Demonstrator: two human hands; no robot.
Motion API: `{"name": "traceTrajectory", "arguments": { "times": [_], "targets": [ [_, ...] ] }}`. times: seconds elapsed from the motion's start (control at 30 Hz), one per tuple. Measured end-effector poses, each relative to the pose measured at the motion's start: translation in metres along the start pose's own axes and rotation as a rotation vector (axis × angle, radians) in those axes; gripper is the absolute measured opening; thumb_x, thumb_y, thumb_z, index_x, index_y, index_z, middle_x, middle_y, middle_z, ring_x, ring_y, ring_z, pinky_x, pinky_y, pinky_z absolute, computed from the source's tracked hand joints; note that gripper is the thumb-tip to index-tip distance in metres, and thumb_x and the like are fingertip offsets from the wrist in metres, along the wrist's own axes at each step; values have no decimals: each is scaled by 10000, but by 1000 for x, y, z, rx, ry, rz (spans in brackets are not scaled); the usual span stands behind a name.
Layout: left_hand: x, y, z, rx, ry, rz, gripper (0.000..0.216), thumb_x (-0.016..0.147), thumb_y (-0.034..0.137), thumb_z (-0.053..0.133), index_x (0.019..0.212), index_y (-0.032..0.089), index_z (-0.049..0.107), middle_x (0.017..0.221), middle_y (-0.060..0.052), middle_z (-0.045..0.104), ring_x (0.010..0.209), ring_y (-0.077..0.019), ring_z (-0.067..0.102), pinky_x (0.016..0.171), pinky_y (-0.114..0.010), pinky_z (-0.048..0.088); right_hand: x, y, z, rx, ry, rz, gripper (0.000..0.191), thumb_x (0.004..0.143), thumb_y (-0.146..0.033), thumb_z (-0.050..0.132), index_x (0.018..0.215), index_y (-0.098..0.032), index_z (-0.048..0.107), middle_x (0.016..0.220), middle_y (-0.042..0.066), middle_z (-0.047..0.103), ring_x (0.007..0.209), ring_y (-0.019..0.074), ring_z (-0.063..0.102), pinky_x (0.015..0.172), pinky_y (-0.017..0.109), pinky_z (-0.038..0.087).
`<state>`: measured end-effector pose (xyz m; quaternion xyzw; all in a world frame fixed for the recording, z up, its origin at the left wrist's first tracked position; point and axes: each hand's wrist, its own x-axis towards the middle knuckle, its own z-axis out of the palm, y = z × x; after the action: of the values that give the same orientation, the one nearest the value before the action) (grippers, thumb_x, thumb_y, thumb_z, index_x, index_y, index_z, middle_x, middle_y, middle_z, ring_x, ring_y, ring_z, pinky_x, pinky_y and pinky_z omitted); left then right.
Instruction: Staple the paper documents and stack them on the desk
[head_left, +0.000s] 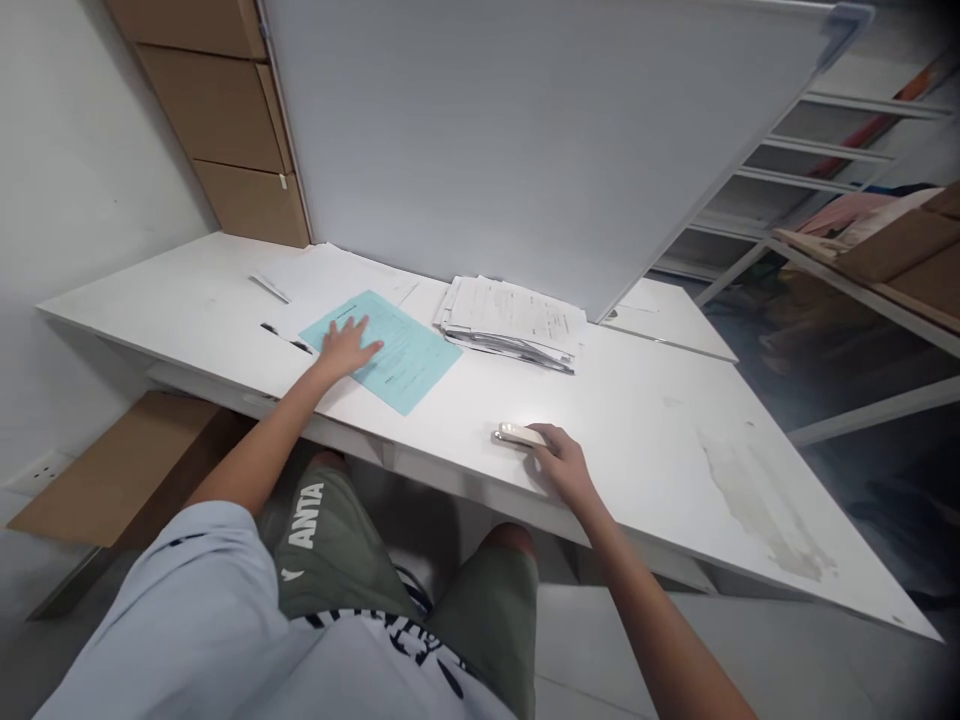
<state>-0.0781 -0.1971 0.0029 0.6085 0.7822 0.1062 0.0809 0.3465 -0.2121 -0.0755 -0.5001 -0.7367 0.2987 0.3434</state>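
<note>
My left hand (346, 348) lies with spread fingers on a light blue printed sheet (409, 355), which is flat and turned at an angle on the white table (630, 430). In my right hand (561, 458) is a white stapler (519, 434), gripped at its near end and resting at or just above the tabletop, right of the sheet. Behind and between my hands sits a thick stack of printed white papers (514, 315), its edges uneven.
A large whiteboard (525, 140) stands along the table's back, with cardboard boxes (225, 120) stacked at its left. A thin pale strip (270, 288) lies at the back left. An open carton (127, 470) is below on the left; metal shelving (862, 420) stands right.
</note>
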Motion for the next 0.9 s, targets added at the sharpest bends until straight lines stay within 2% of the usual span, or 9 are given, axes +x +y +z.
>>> {"name": "traceTrajectory", "arguments": {
  "times": [0.07,0.13,0.3,0.4,0.47,0.57,0.7,0.8,0.9],
  "targets": [
    [8,-10,3,49,-5,-168,907,877,686,404,1595,171,199,1647,-182,135,1484,-497,81,1139,-663,190,0,1,1,-6,0,-8,381,675,-316,471,969,-209,690,991,76,707,958,263,622,870,397,495],
    [2,-16,13,101,-7,-202,898,875,678,413,1578,140,258,1635,-211,160,1468,-518,122,1125,-678,193,0,1,1,-10,2,-12,378,681,-313,467,969,-205,687,997,80,705,967,262,621,877,398,495],
    [-57,-3,40,116,128,-104,798,919,618,356,1512,84,389,1527,-219,411,1384,-485,329,1087,-613,316,0,-4,-2,-61,31,-60,370,708,-277,461,1003,-203,672,1008,91,688,983,260,619,886,412,505],
    [-88,2,41,-34,124,25,696,944,553,336,1497,140,427,1419,-146,556,1321,-379,450,1083,-491,392,-9,-6,-6,-162,134,-252,445,720,-232,479,1133,-185,639,1195,138,629,1151,285,568,992,455,468],
    [-101,-1,39,-90,195,32,649,953,520,332,1490,171,437,1446,-111,538,1356,-338,432,1132,-457,358,-23,-6,1,-283,154,-370,469,746,-229,510,1202,-187,614,1279,157,592,1222,304,533,1044,489,428],
    [-114,-14,45,-78,323,-104,742,938,543,361,1522,85,356,1548,-171,400,1456,-373,290,1206,-514,223,-58,-9,37,-421,134,-435,424,802,-218,503,1213,-212,608,1238,154,623,1208,317,555,1038,532,419],
    [-124,-27,58,-129,202,-56,820,943,539,350,1535,-20,257,1574,-231,325,1491,-347,242,1236,-481,159,-100,-36,114,-353,170,-511,506,874,-186,438,1380,-192,468,1357,176,560,1345,306,466,1088,566,385],
    [-126,-26,59,-185,144,8,808,949,556,343,1564,45,231,1595,-184,307,1498,-317,241,1238,-460,174,-100,-73,150,-354,106,-377,591,908,-224,431,1486,-147,335,1523,206,397,1467,333,293,1149,632,268],
    [-124,-17,55,-295,88,-25,807,947,600,337,1596,144,186,1622,-120,266,1499,-328,227,1222,-466,232,-75,-103,153,-372,43,-256,572,899,-219,455,1459,-120,390,1514,214,408,1446,348,311,1169,642,212]
  ]
}}
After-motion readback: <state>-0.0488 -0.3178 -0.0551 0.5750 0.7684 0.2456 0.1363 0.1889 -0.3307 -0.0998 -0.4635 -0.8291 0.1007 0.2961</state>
